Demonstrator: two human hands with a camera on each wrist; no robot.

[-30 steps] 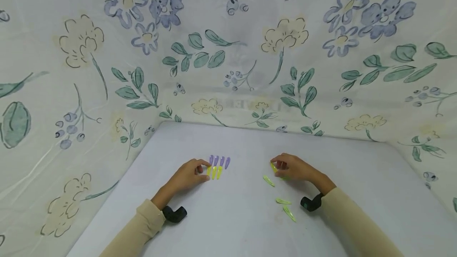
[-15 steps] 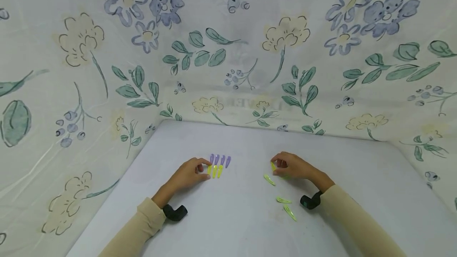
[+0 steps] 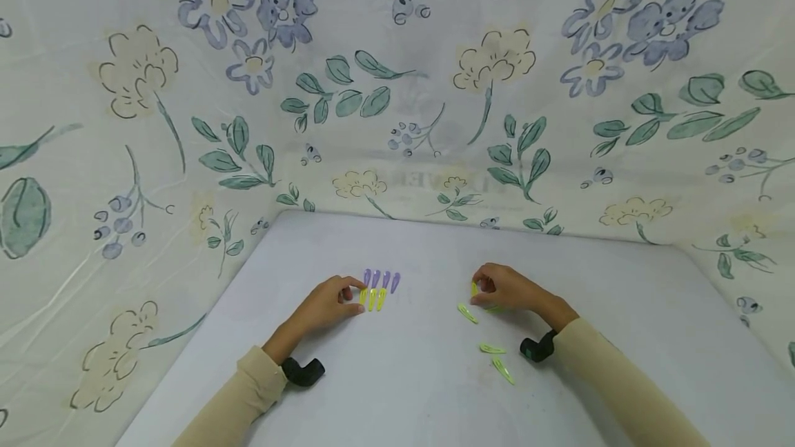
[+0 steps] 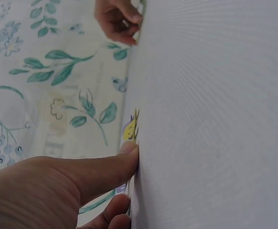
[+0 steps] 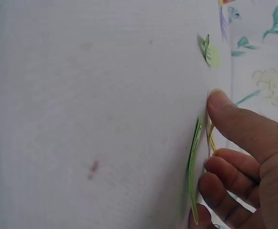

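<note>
My left hand (image 3: 329, 301) rests on the white table, its thumb and index finger pinching the ends of the leftmost yellow snap hair clip (image 3: 363, 297). Two more yellow hair clips (image 3: 377, 300) lie right beside it, below a row of several purple hair clips (image 3: 386, 279). Over on the right, my right hand (image 3: 509, 288) holds another yellow hair clip (image 3: 474, 289) between thumb and index finger, at the table surface. In the right wrist view this yellow clip (image 5: 211, 137) is partly hidden by the fingers. A green hair clip (image 5: 194, 167) lies under that hand.
Several loose green hair clips (image 3: 493, 349) are scattered in front of the right hand. The white table (image 3: 404, 378) meets a flower-printed cloth (image 3: 422, 95) at its back and sides. Black wrist cameras (image 3: 303, 372) sit under both wrists.
My right hand has shifted very slightly, and the yellow hair clip in it has turned from slanted to nearly upright in view. The left hand has stayed in place.
</note>
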